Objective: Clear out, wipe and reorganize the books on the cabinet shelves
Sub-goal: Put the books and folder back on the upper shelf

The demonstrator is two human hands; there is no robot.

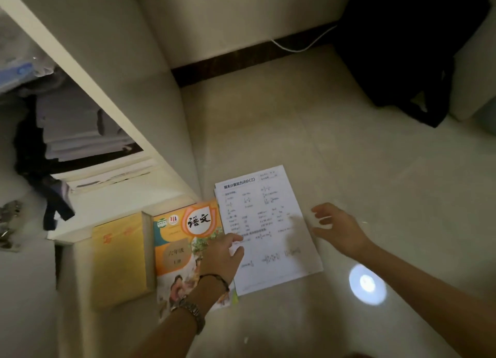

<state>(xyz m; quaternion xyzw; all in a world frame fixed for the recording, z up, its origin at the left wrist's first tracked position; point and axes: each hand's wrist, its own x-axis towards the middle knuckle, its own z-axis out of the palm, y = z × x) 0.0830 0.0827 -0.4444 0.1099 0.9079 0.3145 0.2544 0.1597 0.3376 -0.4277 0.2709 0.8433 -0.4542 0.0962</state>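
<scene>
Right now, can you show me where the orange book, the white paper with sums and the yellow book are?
orange book (188, 239): head view, on its cover's middle, below the title.
white paper (268, 218): head view, on the printed sums.
yellow book (119, 258): head view, on the plain middle of its cover.

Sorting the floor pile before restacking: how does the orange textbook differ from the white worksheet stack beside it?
The orange textbook has a colourful illustrated cover; the white worksheet stack is plain paper with black printed exercises. The textbook lies against the cabinet base, the worksheets further out on the tiled floor, overlapping the textbook's right edge. The left hand rests across both; the right hand hovers beside the worksheets only. Both lie flat, face up.
</scene>
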